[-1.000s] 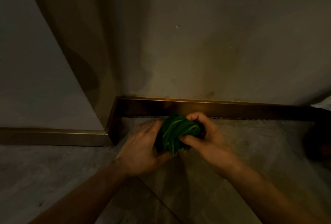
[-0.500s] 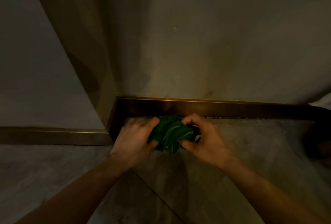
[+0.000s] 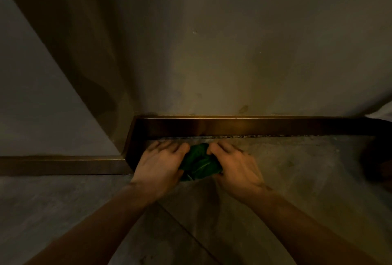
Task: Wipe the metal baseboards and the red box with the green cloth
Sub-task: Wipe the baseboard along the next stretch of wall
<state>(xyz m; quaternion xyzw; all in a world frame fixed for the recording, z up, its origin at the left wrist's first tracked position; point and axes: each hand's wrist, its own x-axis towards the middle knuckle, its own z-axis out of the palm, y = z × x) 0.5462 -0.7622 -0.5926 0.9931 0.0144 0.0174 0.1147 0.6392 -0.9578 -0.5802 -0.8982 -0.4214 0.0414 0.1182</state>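
Note:
The bunched green cloth [image 3: 200,164] sits low over the floor, just in front of the bronze metal baseboard [image 3: 244,126] along the far wall. My left hand [image 3: 162,164] grips its left side and my right hand [image 3: 235,166] grips its right side, so only the cloth's middle shows between them. A second stretch of baseboard [image 3: 61,165] runs along the nearer wall at the left and meets the corner piece [image 3: 130,148]. No red box is in view.
Grey stone floor [image 3: 297,169] spreads in front of the wall, with a tile joint running diagonally under my arms. The plaster wall [image 3: 233,52] rises above the baseboard. A dark shape [image 3: 379,163] sits at the right edge.
Both hands have closed further over the cloth and pressed it lower toward the floor. The left fingers now reach forward near the baseboard, and less of the cloth shows.

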